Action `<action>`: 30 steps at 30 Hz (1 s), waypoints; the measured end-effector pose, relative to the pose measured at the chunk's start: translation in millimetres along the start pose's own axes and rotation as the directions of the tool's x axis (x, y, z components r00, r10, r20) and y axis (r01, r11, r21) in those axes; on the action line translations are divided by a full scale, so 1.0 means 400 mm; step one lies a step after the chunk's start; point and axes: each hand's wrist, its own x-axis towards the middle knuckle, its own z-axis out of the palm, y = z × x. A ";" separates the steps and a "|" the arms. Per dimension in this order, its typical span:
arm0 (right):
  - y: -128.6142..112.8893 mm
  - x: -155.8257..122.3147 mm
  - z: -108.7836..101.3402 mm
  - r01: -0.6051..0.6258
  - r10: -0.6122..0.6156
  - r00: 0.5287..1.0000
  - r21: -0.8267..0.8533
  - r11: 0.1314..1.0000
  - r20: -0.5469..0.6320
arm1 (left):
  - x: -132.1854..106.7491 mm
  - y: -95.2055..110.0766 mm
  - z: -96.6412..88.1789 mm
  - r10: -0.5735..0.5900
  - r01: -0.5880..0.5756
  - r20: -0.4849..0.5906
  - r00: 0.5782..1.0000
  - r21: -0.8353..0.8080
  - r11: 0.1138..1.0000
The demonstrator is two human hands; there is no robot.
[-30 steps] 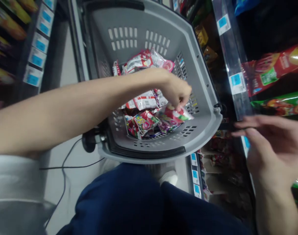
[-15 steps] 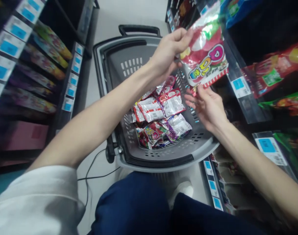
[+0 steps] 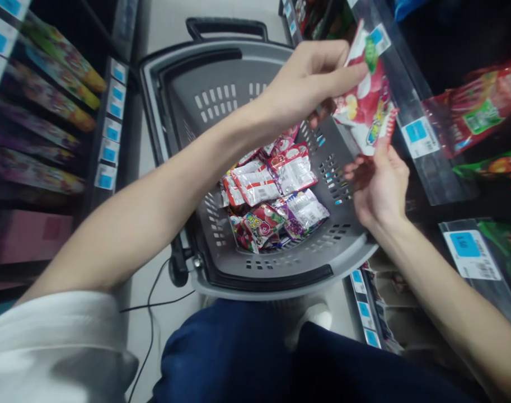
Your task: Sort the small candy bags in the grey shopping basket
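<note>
A red and white candy bag is held tilted between both hands, over the right rim of the grey shopping basket. My left hand grips its upper left side, thumb in front and the other fingers partly hidden behind. At the bag's lower edge, my right hand pinches the red-striped end. Inside the basket lie several candy bags: a silvery-backed bag, a purple-edged bag and a red bag with colourful lettering.
Shelves with price labels and red snack packs stand close on the right. On the left, a shelf holds colourful bags. The basket's black handle lies at the far rim. A black cable runs over the floor.
The candy bag has turned so its front shows narrower, and both hands have shifted right with it. The basket appears slightly further left in view.
</note>
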 end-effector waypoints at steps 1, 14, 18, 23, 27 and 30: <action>-0.001 0.003 -0.001 0.038 -0.038 0.999 -0.007 0.999 -0.029 | 0.001 -0.002 0.000 0.033 -0.032 0.004 0.999 -0.012 0.999; -0.024 0.028 -0.014 -0.038 0.035 0.999 -0.094 0.995 -0.037 | -0.023 0.006 -0.003 0.016 0.004 0.220 0.975 -0.090 0.996; -0.039 0.016 -0.018 -0.003 0.014 0.987 -0.070 0.998 0.158 | -0.042 -0.002 -0.005 -0.075 0.067 0.420 0.904 0.035 0.997; -0.048 -0.006 0.000 0.018 -0.033 0.972 0.067 0.998 0.232 | -0.063 -0.031 0.032 -0.250 0.184 0.459 0.852 0.185 0.965; -0.041 -0.006 0.001 -0.056 0.026 0.982 0.160 0.985 0.185 | -0.061 -0.072 0.030 -0.278 0.121 0.588 0.760 0.292 0.949; -0.032 0.000 -0.002 -0.095 0.073 0.984 0.129 0.987 0.163 | -0.044 -0.096 -0.007 -0.373 0.018 0.649 0.662 0.485 0.875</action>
